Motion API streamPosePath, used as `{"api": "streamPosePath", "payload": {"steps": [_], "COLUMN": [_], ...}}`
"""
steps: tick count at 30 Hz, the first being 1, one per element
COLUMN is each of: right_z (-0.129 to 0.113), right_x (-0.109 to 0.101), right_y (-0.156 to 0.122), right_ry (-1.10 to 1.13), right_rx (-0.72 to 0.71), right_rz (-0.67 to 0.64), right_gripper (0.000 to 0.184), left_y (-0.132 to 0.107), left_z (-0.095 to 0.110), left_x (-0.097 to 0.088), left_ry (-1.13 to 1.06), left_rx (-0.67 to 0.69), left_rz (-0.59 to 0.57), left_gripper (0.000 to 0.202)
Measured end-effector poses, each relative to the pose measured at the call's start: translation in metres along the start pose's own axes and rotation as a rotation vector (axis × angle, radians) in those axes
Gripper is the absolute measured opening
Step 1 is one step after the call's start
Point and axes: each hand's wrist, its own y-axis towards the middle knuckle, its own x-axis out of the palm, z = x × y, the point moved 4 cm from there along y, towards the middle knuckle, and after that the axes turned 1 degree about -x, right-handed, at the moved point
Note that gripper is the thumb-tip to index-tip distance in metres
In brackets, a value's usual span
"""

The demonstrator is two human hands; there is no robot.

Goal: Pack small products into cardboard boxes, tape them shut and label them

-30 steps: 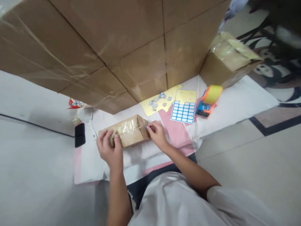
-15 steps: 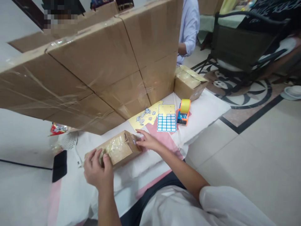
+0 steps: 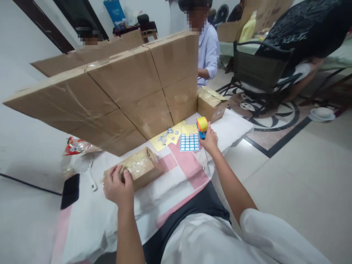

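Observation:
A small cardboard box point(image 3: 148, 172), with shiny clear tape over its top, lies on the cloth-covered table. My left hand point(image 3: 118, 183) grips the box's left end, fingers and thumb bent over the top. Farther right, my right hand point(image 3: 210, 139) is closed around a tape dispenser point(image 3: 202, 124) with a yellow roll and orange and blue parts; the palm hides some of it. Beside that hand lies a sheet of blue-bordered labels point(image 3: 189, 143). Yellow paper point(image 3: 156, 143) with several loose label scraps is spread behind the box.
A tall taped cardboard partition point(image 3: 137, 91) stands along the back. Another taped box point(image 3: 210, 106) sits at its right end. On the left are a black phone point(image 3: 70, 190), a white slotted spoon point(image 3: 85, 165) and a red packet point(image 3: 75, 146). People sit beyond, one in a chair point(image 3: 258, 69).
My right hand has left the small box's right end and moved right to take hold of the tape dispenser. My left hand stays on the box. The camera view has shifted.

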Motion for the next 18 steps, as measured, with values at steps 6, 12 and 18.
{"api": "streamPosePath", "payload": {"steps": [6,12,18], "right_z": [-0.025,-0.061,-0.037], "right_x": [-0.012,0.045,0.052], "right_y": [-0.01,-0.061,-0.073], "right_ry": [-0.076,-0.256,-0.314], "right_rx": [-0.062,-0.425,-0.462], "right_rz": [0.184,-0.145,-0.277], "right_gripper": [0.083,0.061,0.059], "left_y": [-0.009,-0.015,-0.014], "left_z": [-0.004,-0.01,-0.009], "left_x": [-0.003,-0.002,-0.002], "left_ry": [-0.012,0.005,-0.001], "left_rx": [0.031,0.041,0.058], "left_rz": [-0.022,-0.006,-0.024], "left_gripper": [0.032,0.031,0.03]}}
